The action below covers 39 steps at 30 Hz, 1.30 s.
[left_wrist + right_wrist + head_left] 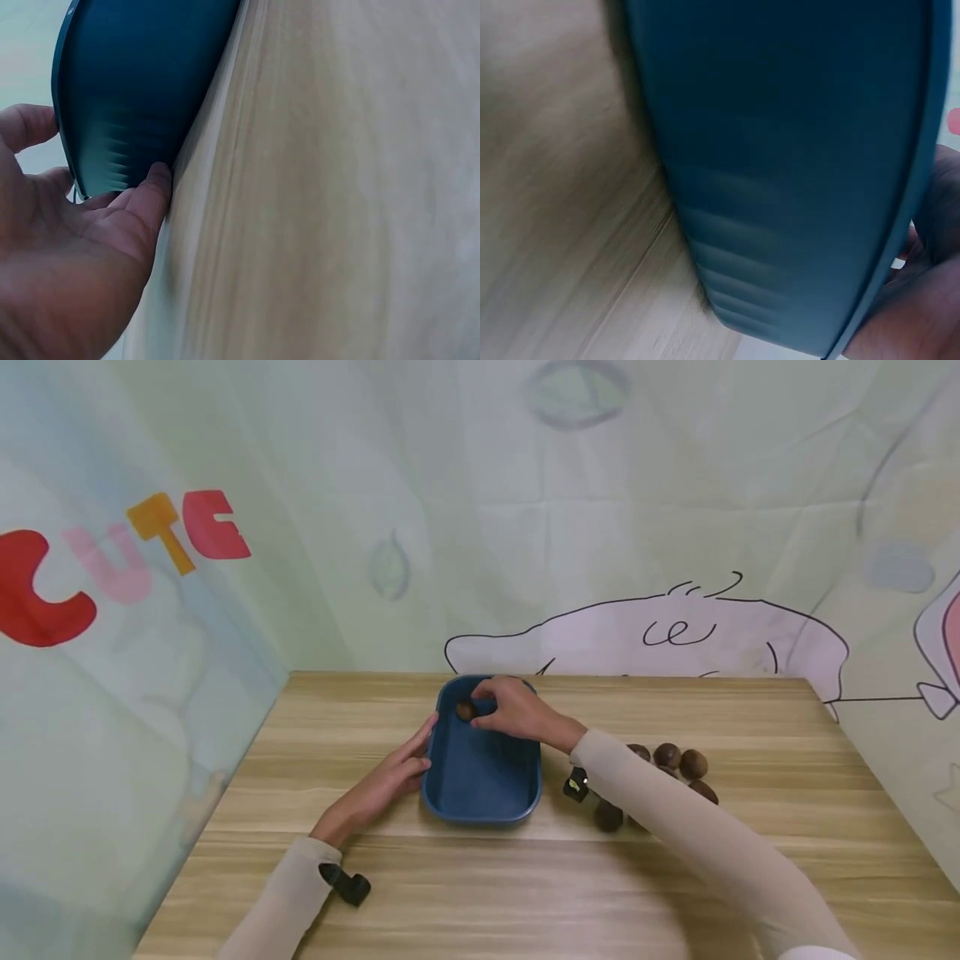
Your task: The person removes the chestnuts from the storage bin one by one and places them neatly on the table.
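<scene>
A blue rectangular tray (pixel 483 818) with a raised rim sits on the wooden table. Against its left wall rest the fingers of my left hand (pixel 382 789); in the left wrist view, its fingertips touch the ribbed outer side. My right hand (pixel 513 710) reaches over the far right of the tray, thumb and forefinger parted. Just beyond their tips, a small brown ball (pixel 465 711) appears to lie in the far left part of the tray. In the right wrist view the tray wall hides most of the right hand (pixel 922 307).
Right of the tray lie several more brown balls (pixel 693 765), partly hidden under the right forearm. Each sleeve carries a small black device, one on the left cuff (pixel 347 885). A printed curtain (pixel 360 510) hangs behind the table's far edge.
</scene>
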Each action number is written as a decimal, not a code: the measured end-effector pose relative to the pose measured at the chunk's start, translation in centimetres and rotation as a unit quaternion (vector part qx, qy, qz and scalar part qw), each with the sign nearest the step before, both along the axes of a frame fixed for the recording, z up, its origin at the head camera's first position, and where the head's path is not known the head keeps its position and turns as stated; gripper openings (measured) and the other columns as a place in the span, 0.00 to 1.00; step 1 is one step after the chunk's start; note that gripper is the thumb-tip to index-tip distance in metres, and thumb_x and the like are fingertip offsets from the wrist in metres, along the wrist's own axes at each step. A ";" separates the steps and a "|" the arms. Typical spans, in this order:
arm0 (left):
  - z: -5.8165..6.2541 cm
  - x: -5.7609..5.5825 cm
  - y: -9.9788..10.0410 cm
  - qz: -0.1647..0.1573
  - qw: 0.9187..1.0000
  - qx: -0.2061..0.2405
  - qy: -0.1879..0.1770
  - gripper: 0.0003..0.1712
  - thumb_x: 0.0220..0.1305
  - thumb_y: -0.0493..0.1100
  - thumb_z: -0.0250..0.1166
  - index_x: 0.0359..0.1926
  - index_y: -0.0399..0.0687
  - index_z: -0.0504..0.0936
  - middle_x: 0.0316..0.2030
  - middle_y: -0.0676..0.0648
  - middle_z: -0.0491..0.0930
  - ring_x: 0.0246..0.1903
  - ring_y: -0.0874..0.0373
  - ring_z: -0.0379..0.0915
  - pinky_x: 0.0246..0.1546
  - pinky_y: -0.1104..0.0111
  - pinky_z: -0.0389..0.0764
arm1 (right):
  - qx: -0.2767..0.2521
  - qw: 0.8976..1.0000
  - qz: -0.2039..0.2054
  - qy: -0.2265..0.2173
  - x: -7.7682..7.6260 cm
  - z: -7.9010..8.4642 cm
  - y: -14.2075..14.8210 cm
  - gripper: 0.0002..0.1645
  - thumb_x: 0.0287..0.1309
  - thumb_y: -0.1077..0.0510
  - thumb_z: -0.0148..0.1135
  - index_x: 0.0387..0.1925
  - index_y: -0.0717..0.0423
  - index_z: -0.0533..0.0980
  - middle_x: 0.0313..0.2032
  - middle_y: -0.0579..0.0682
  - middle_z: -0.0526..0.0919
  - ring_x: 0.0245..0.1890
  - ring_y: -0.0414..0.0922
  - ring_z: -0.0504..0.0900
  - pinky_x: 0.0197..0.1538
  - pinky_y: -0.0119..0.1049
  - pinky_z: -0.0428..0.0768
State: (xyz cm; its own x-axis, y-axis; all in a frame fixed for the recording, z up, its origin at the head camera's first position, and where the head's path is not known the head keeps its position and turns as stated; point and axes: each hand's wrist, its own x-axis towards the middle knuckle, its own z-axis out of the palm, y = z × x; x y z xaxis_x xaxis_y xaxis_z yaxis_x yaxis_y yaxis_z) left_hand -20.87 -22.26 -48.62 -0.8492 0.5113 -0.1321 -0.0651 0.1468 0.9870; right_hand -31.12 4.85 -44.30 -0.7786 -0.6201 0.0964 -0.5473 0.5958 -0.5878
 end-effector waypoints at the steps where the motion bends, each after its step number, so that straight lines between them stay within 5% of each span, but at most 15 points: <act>1: 0.0 0.0 0.0 0.000 1.000 -0.002 0.000 0.41 0.88 0.43 0.45 0.91 0.66 0.39 0.89 0.40 0.35 0.86 0.36 0.40 0.79 0.38 0.58 | 0.003 1.000 0.001 -0.001 -0.1 0.0 -0.2 0.30 0.67 0.56 0.79 0.64 0.68 0.82 0.61 0.62 0.88 0.64 0.56 0.85 0.68 0.48 0.82; 12: -0.1 0.4 0.1 -0.002 1.000 -0.001 0.000 0.42 0.87 0.40 0.44 0.91 0.64 0.39 0.89 0.39 0.34 0.86 0.36 0.41 0.78 0.39 0.59 | 0.044 0.999 0.019 -0.005 -0.2 -1.2 -2.0 0.36 0.67 0.54 0.78 0.69 0.67 0.79 0.65 0.62 0.84 0.68 0.57 0.81 0.72 0.49 0.77; 25: 0.1 0.4 0.5 -0.009 1.000 -0.002 0.001 0.42 0.87 0.41 0.44 0.91 0.64 0.39 0.89 0.39 0.35 0.86 0.35 0.41 0.78 0.39 0.60 | 0.059 0.998 0.015 -0.014 0.9 -1.8 -2.2 0.30 0.67 0.56 0.79 0.65 0.65 0.81 0.59 0.60 0.84 0.59 0.55 0.80 0.65 0.50 0.79; 39: -0.4 -0.3 0.4 -0.012 1.000 -0.024 0.007 0.43 0.86 0.43 0.46 0.91 0.64 0.38 0.89 0.38 0.34 0.85 0.32 0.42 0.77 0.40 0.63 | 0.079 0.996 -0.004 0.050 1.3 -2.0 -2.0 0.21 0.67 0.55 0.76 0.56 0.60 0.85 0.51 0.55 0.90 0.53 0.53 0.82 0.61 0.47 0.79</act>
State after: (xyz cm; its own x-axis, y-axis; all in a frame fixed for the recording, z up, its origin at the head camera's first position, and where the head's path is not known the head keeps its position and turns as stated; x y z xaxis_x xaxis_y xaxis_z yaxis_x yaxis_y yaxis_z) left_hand -21.21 -21.85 -48.98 -0.8386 0.5249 -0.1458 -0.0480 0.1954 0.9795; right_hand -29.81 2.86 -46.35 -0.7746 -0.6279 0.0763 -0.5939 0.6804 -0.4294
